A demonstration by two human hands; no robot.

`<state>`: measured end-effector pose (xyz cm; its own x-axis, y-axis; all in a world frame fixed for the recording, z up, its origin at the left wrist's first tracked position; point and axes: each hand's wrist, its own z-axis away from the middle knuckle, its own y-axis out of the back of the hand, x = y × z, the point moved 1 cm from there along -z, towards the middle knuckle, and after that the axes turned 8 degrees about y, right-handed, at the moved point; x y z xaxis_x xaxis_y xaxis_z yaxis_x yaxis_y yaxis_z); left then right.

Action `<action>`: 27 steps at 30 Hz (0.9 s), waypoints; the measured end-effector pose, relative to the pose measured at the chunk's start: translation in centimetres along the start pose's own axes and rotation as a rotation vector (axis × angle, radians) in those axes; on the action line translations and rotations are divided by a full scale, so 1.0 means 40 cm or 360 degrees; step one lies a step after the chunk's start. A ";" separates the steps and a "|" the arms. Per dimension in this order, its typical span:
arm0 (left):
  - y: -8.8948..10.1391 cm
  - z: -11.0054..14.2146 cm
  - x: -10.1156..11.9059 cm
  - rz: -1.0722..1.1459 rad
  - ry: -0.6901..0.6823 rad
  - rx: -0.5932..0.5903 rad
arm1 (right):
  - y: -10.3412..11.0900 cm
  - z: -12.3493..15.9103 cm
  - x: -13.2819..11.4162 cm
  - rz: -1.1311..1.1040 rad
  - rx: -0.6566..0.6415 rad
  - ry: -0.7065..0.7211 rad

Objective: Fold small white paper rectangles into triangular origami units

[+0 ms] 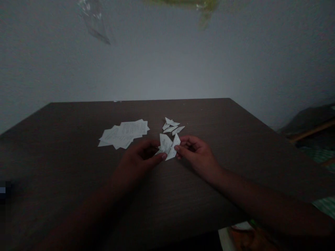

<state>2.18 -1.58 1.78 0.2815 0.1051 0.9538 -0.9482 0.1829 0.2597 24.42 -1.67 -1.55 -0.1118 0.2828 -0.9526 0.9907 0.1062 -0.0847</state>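
Observation:
Between my two hands is a folded paper piece [165, 143] with printed text, made of angled flaps that stand up in points. My left hand [146, 153] pinches its left side, thumb in front. On the right, my right hand [195, 150] grips a pointed folded strip [173, 147] between thumb and fingers; it meets the left piece, though I cannot tell whether the two are joined. Just beyond lie several small folded paper units [171, 124] in a loose heap. The undersides of the held papers are hidden by my fingers.
A spread stack of printed paper sheets [124, 133] lies left of the heap on the dark wooden table [209, 118]. Behind the table rises a pale wall [167, 62]. Dim items and green checked cloth [318, 155] show at the right, past the table's edge.

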 end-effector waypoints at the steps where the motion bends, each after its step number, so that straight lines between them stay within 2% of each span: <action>1: 0.000 0.001 0.002 -0.0021 -0.0005 -0.0007 | 0.000 0.000 0.000 0.0003 -0.0003 0.0001; 12: 0.008 -0.005 -0.004 -0.0122 -0.0013 -0.0037 | 0.003 0.003 0.005 0.0002 -0.0076 0.0053; 20: 0.006 -0.007 0.001 -0.0018 -0.0014 -0.0107 | 0.007 0.002 0.018 0.0032 -0.0180 0.0066; 27: 0.002 -0.002 0.004 -0.0091 -0.0028 -0.0035 | 0.009 0.012 0.010 0.0072 -0.0209 0.0069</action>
<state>2.17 -1.46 1.94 0.3323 0.0766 0.9401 -0.9271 0.2097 0.3106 24.77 -1.97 -2.08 -0.0732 0.3306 -0.9409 0.9765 0.2155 -0.0002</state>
